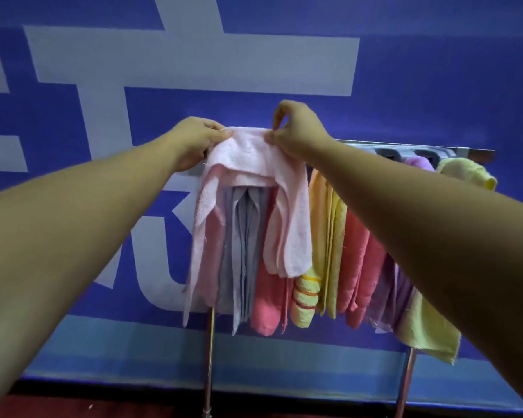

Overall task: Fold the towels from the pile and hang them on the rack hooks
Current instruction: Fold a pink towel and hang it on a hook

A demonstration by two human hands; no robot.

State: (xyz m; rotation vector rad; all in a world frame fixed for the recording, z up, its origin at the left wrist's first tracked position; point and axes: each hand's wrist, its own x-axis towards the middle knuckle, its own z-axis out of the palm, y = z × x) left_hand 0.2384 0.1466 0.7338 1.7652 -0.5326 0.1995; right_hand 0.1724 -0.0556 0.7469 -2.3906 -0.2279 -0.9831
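A pale pink towel (pixel 251 164) is draped over the left end of the metal rack (pixel 471 152), its folded ends hanging down on both sides. My left hand (pixel 194 140) grips its top left edge. My right hand (pixel 296 128) pinches its top right edge between thumb and fingers. Several hung towels fill the rack beneath and to the right: a grey-blue one (pixel 245 254), a coral one (pixel 269 300), a yellow striped one (pixel 307 294), a lilac one (pixel 418 162) and a pale yellow one (pixel 465 171).
A blue wall with large pale lettering (pixel 194 55) stands right behind the rack. Two chrome rack legs (pixel 209 366) (pixel 405 384) run down to a dark red floor. Dark hooks (pixel 390 153) show along the rack's top bar.
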